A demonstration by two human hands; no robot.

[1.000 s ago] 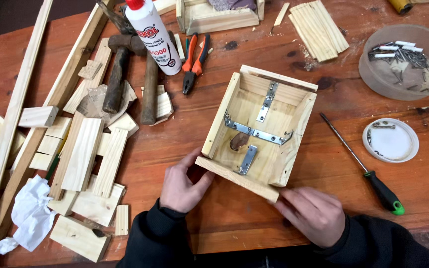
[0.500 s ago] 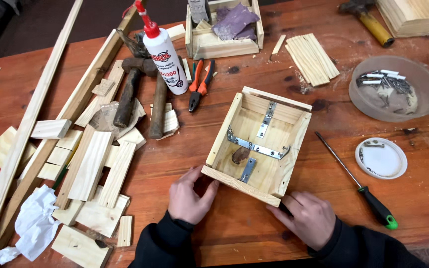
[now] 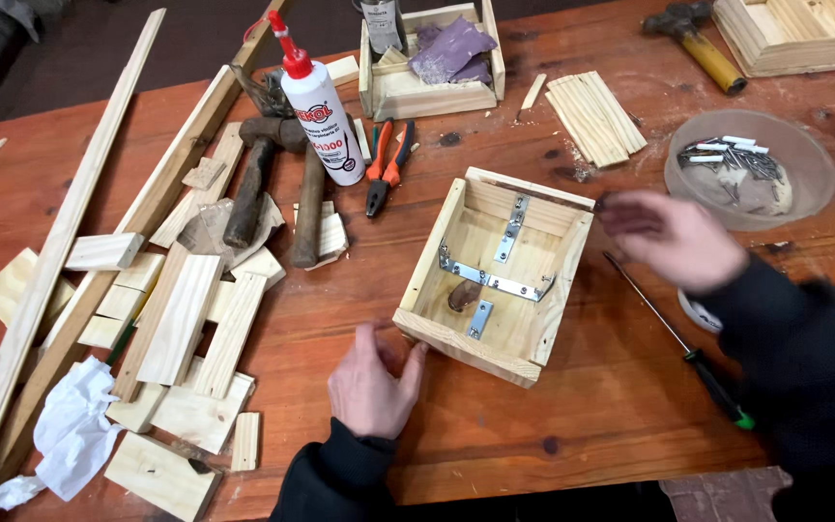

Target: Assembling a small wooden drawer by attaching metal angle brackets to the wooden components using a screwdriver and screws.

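Observation:
A small open wooden box with metal brackets screwed inside lies on the reddish wooden table. My left hand rests at the box's near left corner, thumb against the front wall. My right hand is blurred in the air beside the box's far right corner, fingers loosely together and nothing visible in them. Just past it stands a round dish holding screws and plugs.
A green-handled screwdriver lies right of the box. Orange pliers, a white glue bottle, two hammers, wood offcuts, long battens, crumpled paper and a small crate fill the left and back.
My right hand has lifted off the box's near right corner and swung up and right toward the dish. My left hand stays at the near left corner. The camera has tilted.

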